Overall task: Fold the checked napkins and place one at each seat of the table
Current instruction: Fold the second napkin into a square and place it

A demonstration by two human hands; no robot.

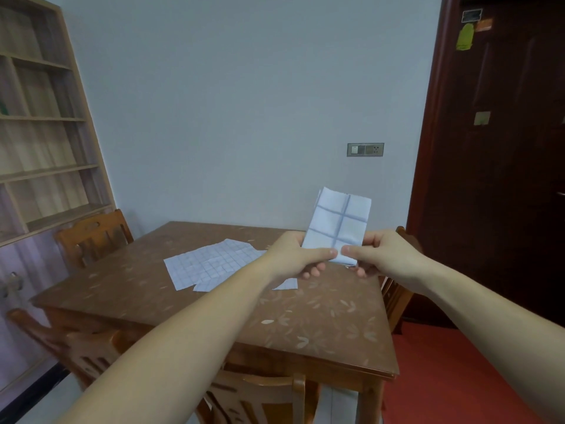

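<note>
A folded white napkin with blue checks stands upright in the air above the right part of the wooden table. My left hand pinches its lower left corner between thumb and fingers. My right hand pinches its lower right corner the same way. Flat on the middle of the table lie the other checked napkins, unfolded and overlapping in a loose pile; my left forearm hides their right edge.
Wooden chairs stand at the far left, near left, front and right sides of the table. A shelf unit fills the left wall. A dark door is at the right, red floor below.
</note>
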